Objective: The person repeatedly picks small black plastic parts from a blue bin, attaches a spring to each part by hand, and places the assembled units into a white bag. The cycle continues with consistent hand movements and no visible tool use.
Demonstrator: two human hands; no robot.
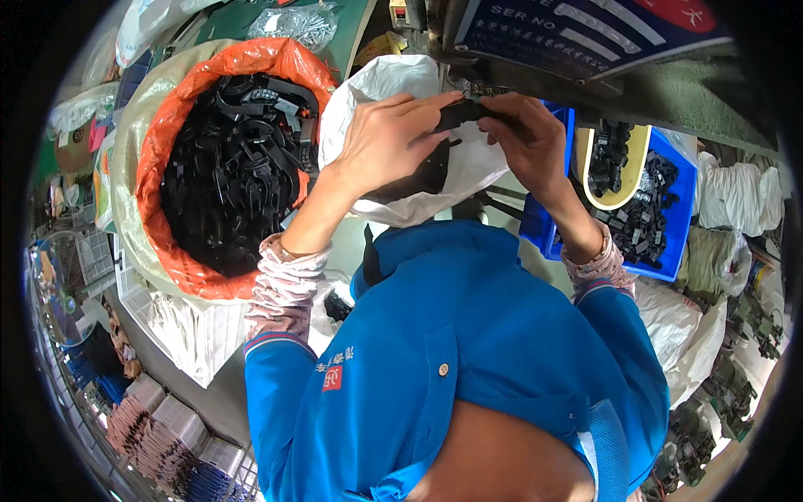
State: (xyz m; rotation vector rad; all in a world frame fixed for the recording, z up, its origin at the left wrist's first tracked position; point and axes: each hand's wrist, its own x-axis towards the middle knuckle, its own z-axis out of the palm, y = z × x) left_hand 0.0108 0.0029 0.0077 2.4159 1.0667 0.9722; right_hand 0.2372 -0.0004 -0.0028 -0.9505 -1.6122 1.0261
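Pinching a black strip-like part (459, 114) at upper centre of the frame by its two ends, between thumb and fingers of left hand (386, 140) and right hand (534, 140) alike, above a white sack (473, 171) beside an orange-lined sack (156, 188) of black parts (230, 163).

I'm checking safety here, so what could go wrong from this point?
The black part, held between the left hand and right hand, might slip into the open white bag beneath it. Both hands are bare and appear close to the dark machine, so fingers could get knocked or pinched.
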